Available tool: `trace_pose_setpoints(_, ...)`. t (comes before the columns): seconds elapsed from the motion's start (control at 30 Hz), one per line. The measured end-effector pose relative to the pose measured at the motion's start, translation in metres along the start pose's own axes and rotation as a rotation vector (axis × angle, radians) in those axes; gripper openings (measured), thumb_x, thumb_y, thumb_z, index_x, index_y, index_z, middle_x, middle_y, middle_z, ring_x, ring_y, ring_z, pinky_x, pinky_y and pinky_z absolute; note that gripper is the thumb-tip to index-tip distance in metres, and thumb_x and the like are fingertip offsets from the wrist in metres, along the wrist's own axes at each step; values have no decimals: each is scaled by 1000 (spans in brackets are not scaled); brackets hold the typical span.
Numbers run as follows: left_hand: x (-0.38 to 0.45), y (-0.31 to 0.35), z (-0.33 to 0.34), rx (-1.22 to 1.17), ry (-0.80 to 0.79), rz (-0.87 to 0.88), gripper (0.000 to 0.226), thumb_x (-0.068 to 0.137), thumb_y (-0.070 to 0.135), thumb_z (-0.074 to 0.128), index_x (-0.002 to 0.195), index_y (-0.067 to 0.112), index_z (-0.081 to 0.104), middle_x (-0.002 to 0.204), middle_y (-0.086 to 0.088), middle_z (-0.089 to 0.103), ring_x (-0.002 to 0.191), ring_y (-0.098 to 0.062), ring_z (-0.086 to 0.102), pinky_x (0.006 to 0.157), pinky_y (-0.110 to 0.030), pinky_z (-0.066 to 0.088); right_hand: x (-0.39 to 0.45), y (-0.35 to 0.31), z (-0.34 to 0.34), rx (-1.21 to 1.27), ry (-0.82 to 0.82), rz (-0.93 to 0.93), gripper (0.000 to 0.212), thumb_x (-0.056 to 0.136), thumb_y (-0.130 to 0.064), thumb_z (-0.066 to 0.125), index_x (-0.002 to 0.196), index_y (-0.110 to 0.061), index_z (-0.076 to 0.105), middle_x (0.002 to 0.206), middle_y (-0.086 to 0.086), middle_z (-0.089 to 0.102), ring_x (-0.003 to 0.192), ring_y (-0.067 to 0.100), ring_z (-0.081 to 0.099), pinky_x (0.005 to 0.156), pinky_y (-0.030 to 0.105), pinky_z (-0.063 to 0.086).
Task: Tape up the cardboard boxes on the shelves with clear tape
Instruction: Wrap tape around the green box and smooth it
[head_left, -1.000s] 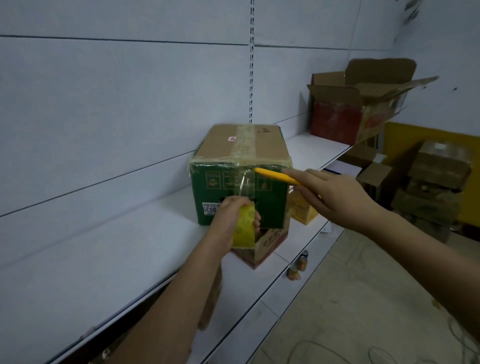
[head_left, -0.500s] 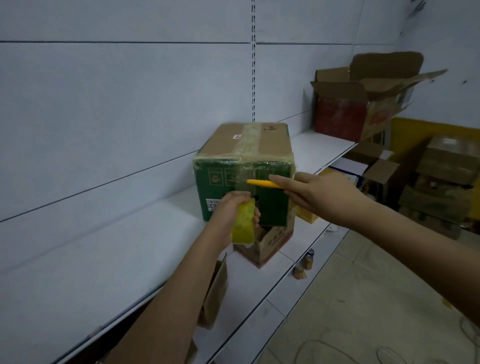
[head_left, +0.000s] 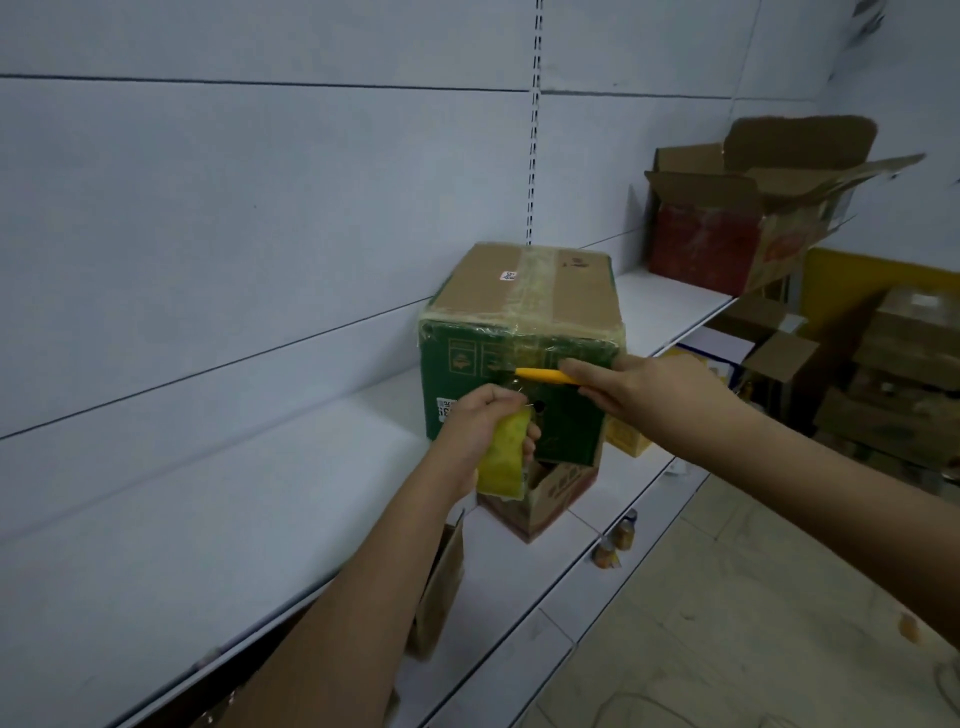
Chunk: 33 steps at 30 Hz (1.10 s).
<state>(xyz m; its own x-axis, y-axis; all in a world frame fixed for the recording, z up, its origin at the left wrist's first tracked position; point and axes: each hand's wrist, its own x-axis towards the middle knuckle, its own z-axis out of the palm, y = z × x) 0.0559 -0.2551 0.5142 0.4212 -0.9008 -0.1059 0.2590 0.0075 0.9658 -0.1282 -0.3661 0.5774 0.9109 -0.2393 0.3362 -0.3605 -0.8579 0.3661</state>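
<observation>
A green cardboard box (head_left: 467, 379) with a brown taped top stands on the white shelf (head_left: 208, 499). My left hand (head_left: 480, 421) grips a yellowish roll of clear tape (head_left: 503, 460) in front of the box's green face, with a strip of tape running up to the box. My right hand (head_left: 639, 384) holds a yellow utility knife (head_left: 545, 375), its tip against the tape strip just above the roll.
An open red-and-brown box (head_left: 737, 228) sits farther right on the same shelf. A lower shelf holds an open red carton (head_left: 550, 493) and a yellow box (head_left: 626, 441). Small jars (head_left: 615, 540) stand on the lowest ledge. Stacked cartons (head_left: 904, 374) fill the right corner.
The yellow knife moved down and left across the box's front face toward the tape strip. The left hand with the roll stayed nearly in place.
</observation>
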Motion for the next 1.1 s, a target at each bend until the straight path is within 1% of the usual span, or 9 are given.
trace_pose_setpoints(0.1,1,4,1,-33,17,-22,5,98,10,59,98,5,57,70,-16,66,56,-22,61,56,-33,52,-5,0,0,-20,19,-6,62,94,-48,9,147,-33,37,87,1,56,50,15,40,41,23,16)
trace_pose_setpoints(0.2,0,8,0,-27,25,-36,6,98,9,59,100,4,58,69,-16,66,54,-21,61,54,-32,53,-9,3,-2,-68,-13,29,58,97,-45,16,144,-29,46,76,-3,39,42,5,20,39,20,9)
trace_pose_setpoints(0.33,1,10,3,-36,31,-54,10,98,8,59,105,2,58,68,-16,66,54,-20,61,54,-31,54,-24,5,-7,-138,-123,66,52,104,-46,19,154,-36,12,100,-1,55,64,14,53,45,24,27)
trace_pose_setpoints(0.4,2,10,2,-63,36,-56,10,98,7,59,106,2,57,67,-15,66,53,-19,62,54,-30,54,-29,8,-11,-138,-100,94,52,105,-44,29,154,-34,16,99,1,57,63,15,50,44,23,31)
trace_pose_setpoints(0.53,-1,2,-7,-99,64,-73,8,98,8,58,104,3,56,67,-15,65,52,-19,61,52,-30,53,-47,23,2,-22,64,-1,42,94,-32,61,135,-23,57,77,2,60,43,11,35,30,21,30)
trace_pose_setpoints(0.67,-7,-6,-10,-109,60,-66,5,98,9,58,101,4,57,68,-16,65,52,-21,60,51,-30,52,-42,17,6,163,157,35,47,103,-45,30,144,-29,47,89,-5,56,50,10,45,37,19,27)
trace_pose_setpoints(0.83,-13,-4,-9,-77,72,-46,7,99,13,58,104,7,58,72,-18,65,55,-24,60,54,-32,52,-5,-12,4,153,205,27,47,103,-47,27,143,-30,46,91,-2,56,52,15,50,40,21,25)
trace_pose_setpoints(1.0,-22,0,-23,-168,111,-51,14,97,11,61,108,4,57,70,-18,63,52,-23,59,50,-30,51,45,-17,-12,244,384,282,67,93,-48,59,150,-27,30,115,8,53,87,23,57,59,34,49)
trace_pose_setpoints(1.1,-27,1,-25,-183,140,-50,18,96,11,61,112,3,58,69,-18,63,51,-23,59,50,-29,51,81,-28,-1,131,250,333,77,86,-49,68,149,-22,32,122,13,51,101,30,55,70,38,48)
